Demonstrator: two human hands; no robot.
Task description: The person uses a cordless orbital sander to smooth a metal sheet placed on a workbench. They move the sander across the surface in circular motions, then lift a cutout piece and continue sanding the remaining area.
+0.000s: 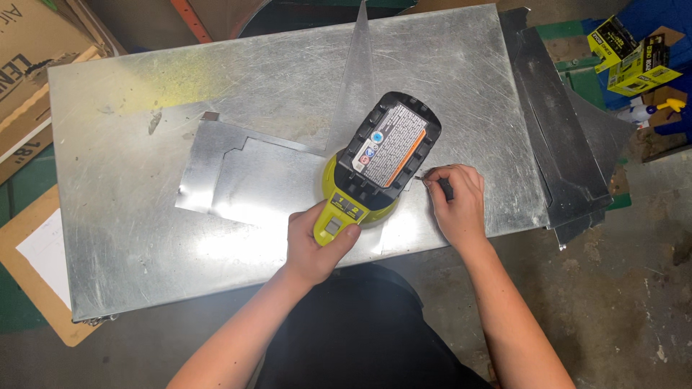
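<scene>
The left hand is closed around the grip of a yellow-green cordless drill, held nose-down so its black battery faces the camera and its tip, hidden beneath the body, meets the metal near the near edge of the tabletop. Upright like this, the drill presses straight into the work. Just right of it, the right hand is pinched narrow on a small dark screw or bit, too small to tell which, its fingers resting on the sheet as if to steady it beside the drill. A cut sheet piece lies flat left of the drill. A folded dark metal piece rests at the right end, yellow boxes beyond on the floor.
</scene>
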